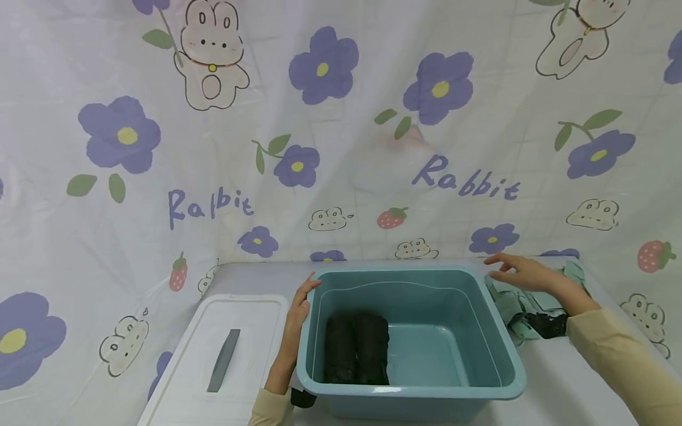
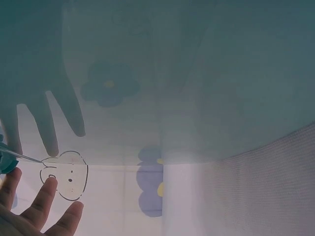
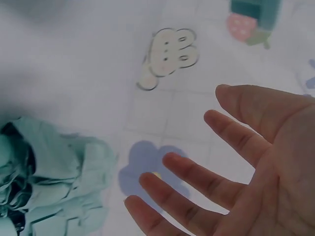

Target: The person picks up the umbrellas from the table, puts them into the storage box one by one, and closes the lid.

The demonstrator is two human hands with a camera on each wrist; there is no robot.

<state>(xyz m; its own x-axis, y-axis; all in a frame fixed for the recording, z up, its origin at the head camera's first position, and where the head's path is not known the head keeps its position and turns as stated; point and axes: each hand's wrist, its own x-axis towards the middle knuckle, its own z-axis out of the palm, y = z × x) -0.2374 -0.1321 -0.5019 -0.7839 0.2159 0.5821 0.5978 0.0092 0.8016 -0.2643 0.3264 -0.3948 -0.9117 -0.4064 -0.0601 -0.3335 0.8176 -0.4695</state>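
A light blue plastic bin (image 1: pixel 426 391) stands in the middle of the head view, with two black rolled bundles (image 1: pixel 356 349) side by side at its left end. Along the bin's left wall lies my left hand (image 1: pixel 298 310), its fingertips right at the far left rim. In the left wrist view, the spread, fairly straight fingers (image 2: pixel 43 201) show close to the bin's smooth wall, which mirrors them. Beyond the right rim, my right hand (image 1: pixel 524 273) hovers with its fingers spread and nothing in them. Below and beside it sits a crumpled pale green cloth pile (image 1: pixel 538 302) with a black part.
A white lid (image 1: pixel 256 331) with a grey handle (image 1: pixel 224 361) lies to the left of the bin. Behind the table (image 1: pixel 559 378) hangs a white curtain (image 1: pixel 362 130) printed with rabbits and purple flowers. Something small and black (image 1: pixel 302 398) pokes out by the bin's near left corner.
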